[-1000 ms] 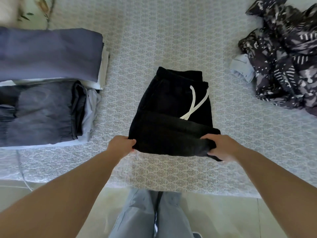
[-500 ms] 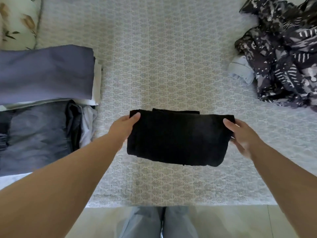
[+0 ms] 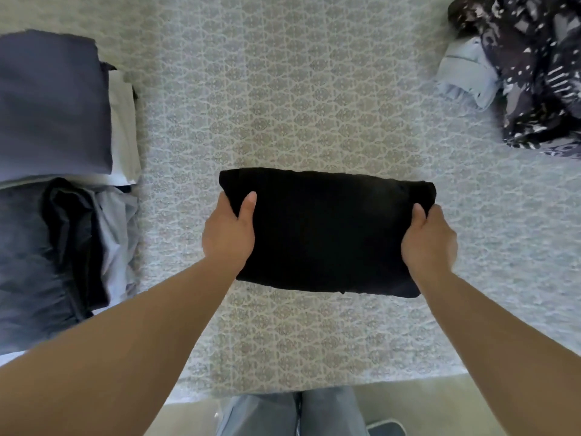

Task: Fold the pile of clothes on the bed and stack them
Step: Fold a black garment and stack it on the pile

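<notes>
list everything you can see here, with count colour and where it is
folded black garment: 1, black, middle of the bed, gripped at both ends
folded stack: 1, slate blue on top with white layers under it, far left
second folded stack: 1, dark grey on top with black and pale blue edges, near left
patterned garment: 1, black with white print, crumpled, far right
pale blue garment: 1, light blue, unfolded, against the patterned one's left side
bed cover: 1, pale grey lattice print, under everything
trouser legs: 2, grey-blue, bottom centre
left hand: 1, grips the garment's left end
right hand: 1, grips its right end
</notes>
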